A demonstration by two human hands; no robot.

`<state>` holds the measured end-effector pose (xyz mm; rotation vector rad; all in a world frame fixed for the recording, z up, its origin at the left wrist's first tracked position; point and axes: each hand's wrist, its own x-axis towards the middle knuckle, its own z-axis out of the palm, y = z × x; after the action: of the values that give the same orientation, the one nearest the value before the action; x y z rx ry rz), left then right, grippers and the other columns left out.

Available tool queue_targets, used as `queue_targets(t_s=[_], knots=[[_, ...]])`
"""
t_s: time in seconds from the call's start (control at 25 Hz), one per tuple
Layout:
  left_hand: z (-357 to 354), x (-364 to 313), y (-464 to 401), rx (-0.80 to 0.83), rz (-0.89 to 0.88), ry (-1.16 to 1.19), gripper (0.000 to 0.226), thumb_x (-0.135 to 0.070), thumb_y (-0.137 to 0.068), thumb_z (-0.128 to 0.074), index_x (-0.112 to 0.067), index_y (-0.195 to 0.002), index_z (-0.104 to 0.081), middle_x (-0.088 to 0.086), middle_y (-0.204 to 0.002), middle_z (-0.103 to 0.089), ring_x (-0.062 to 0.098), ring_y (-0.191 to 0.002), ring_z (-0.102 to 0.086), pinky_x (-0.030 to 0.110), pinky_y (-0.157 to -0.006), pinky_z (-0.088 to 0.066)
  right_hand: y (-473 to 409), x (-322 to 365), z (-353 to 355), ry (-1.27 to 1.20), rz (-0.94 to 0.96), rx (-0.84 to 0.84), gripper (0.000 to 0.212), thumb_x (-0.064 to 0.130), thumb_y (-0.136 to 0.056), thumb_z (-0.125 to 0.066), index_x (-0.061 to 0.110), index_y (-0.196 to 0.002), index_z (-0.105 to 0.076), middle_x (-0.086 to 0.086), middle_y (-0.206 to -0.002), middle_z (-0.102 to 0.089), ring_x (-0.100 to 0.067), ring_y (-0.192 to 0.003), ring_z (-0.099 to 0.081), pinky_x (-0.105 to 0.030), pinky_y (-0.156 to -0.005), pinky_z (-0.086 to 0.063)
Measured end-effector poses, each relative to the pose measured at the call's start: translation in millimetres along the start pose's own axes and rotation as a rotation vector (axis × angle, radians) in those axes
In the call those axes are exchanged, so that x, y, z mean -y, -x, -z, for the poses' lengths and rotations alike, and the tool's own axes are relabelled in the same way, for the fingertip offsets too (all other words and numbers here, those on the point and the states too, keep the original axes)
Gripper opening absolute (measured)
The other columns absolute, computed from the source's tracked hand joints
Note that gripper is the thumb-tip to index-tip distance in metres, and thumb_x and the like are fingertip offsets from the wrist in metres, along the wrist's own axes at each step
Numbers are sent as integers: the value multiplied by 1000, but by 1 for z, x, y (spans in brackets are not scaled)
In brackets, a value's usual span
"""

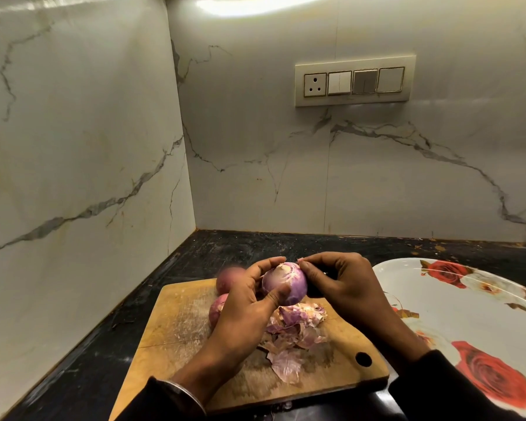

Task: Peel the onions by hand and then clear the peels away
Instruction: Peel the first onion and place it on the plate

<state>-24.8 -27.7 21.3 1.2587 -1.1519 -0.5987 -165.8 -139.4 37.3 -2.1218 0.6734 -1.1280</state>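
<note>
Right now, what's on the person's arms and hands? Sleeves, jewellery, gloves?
Both hands are bare, no gloves. The left hand has a silvery metal bangle at the wrist, just past a dark long sleeve. The right hand also comes out of a dark long sleeve. No rings visible.

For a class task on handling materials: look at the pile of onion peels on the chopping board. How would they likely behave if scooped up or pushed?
The onion peels look thin and curled, so probably very light and floppy. They lie as loose separate flakes on the chopping board, so a push would likely scatter them rather than move the pile whole. Their papery look suggests they tear or crumble easily.
</note>
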Motion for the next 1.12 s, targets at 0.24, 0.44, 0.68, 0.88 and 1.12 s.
queue_targets(t_s=[0.24,0.44,0.68,0.88,1.12], knots=[[1,-5,1,39,45,43,38,-14,-88,-64,-29,-124,-60,-9,-121,-62,-1,-105,-66,26,-85,-58,-1,-3,5,-34,-59,72,12,19,-88,-70,12,-95,-76,0,-80,-75,-14,-71,-73,-35,-65,-63],[0,-6,2,43,51,56,37,-9,-91,-62,-29,-122,-61,-11,-118,-63,-1,-104,-66,24,-83,-58,-1,-3,4,-11,-60,62,9,15,-88,-71,10,-92,-77,-1,-77,-74,-13,-69,-73,-32,-64,-62],[-2,-4,3,37,30,66,38,-9,-89,-65,-30,-120,-62,-11,-117,-66,2,-106,-67,25,-84,-58,1,-1,-2,15,-45,-56,4,12,-87,-72,11,-86,-76,1,-74,-73,-9,-62,-70,-26,-57,-60],[-2,-3,1,3,11,30,39,-11,-89,-66,-35,-119,-62,-11,-121,-65,0,-109,-65,27,-88,-58,5,-1,-11,-124,-159,-138,4,15,-89,-70,14,-88,-74,-1,-79,-73,-12,-70,-72,-30,-61,-62],[0,-1,-2,-1,21,77,41,-7,-89,-67,-29,-123,-61,-5,-119,-69,8,-107,-68,29,-86,-58,6,8,-12,-468,-406,72,24,33,-91,-64,13,-99,-74,-7,-87,-76,-22,-75,-74,-33,-64,-61]])
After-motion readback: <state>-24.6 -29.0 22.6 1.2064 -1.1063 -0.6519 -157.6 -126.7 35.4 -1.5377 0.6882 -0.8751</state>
